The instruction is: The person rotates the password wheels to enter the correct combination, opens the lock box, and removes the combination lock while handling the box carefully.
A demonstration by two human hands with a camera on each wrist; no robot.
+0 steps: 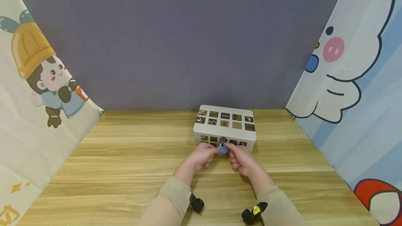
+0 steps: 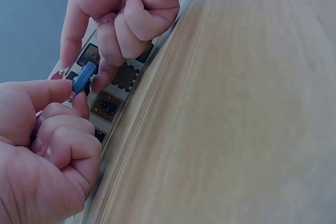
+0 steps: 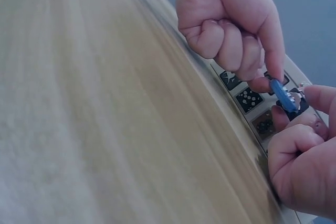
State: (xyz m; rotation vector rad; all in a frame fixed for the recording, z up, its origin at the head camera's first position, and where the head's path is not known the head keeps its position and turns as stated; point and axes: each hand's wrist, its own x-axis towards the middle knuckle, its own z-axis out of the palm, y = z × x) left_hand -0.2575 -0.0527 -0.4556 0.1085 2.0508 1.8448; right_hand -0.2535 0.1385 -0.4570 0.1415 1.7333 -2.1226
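A small blue piece, which looks like a padlock [image 1: 223, 148], with a shiny metal part at its top, is held at the front of a white box [image 1: 224, 130] printed with brown and black square pictures. My left hand [image 1: 200, 157] pinches its left side between thumb and index finger. From the other side, my right hand [image 1: 243, 159] has its thumb and index finger around the metal part, as the right wrist view shows. A metal clasp [image 1: 223, 138] sits just above on the box front. Fingertips partly hide where the metal part and the clasp meet.
The box stands toward the back of a wooden table [image 1: 141, 152], near a grey upright panel [image 1: 188, 44]. Printed cartoon curtains flank it: one on the left [image 1: 19, 114], one on the right [image 1: 373, 132]. Both sleeves carry black wrist cameras.
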